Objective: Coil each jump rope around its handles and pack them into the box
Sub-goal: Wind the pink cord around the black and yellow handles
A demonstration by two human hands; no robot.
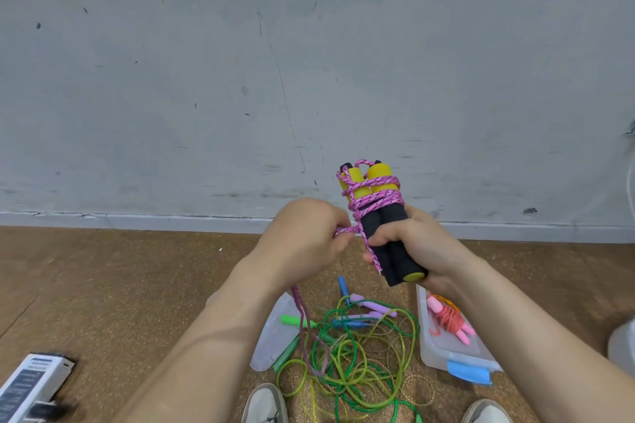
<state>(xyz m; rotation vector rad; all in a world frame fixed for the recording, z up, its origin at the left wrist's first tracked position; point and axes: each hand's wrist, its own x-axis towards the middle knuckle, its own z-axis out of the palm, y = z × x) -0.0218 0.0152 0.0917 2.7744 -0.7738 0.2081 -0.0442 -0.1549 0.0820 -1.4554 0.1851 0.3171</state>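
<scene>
The right grip (417, 243) was curled tight round the lower, black part of the two foam handles (385, 228), which it held side by side and tilted away from the person. The yellow upper ends stood out above it. The left grip (305, 233), just beside the right one, pinched the pink braided rope (372, 200) where it left the bundle. Several turns were already wound round the handles above the right grip. The loose tail (305, 326) dropped from under the left grip to the floor.

The handles looked light and soft, so a firm squeeze probably dented the foam a little without letting it slip. The braided cord looked limp and slightly rough. It should bite on the foam and on its own turns, but it would likely slacken if the tension dropped. Taking it close to the bundle seemed the best way to keep each turn snug.

Below both grips lay a tangle of green and yellow ropes (357, 357), thin, glossy and springy by their look, and likely harder to keep coiled. Below the right grip sat the clear plastic box (443, 359), with one coiled pink jump rope (448, 319) already inside. What was probably its lid (273, 336) lay below the left grip.
</scene>
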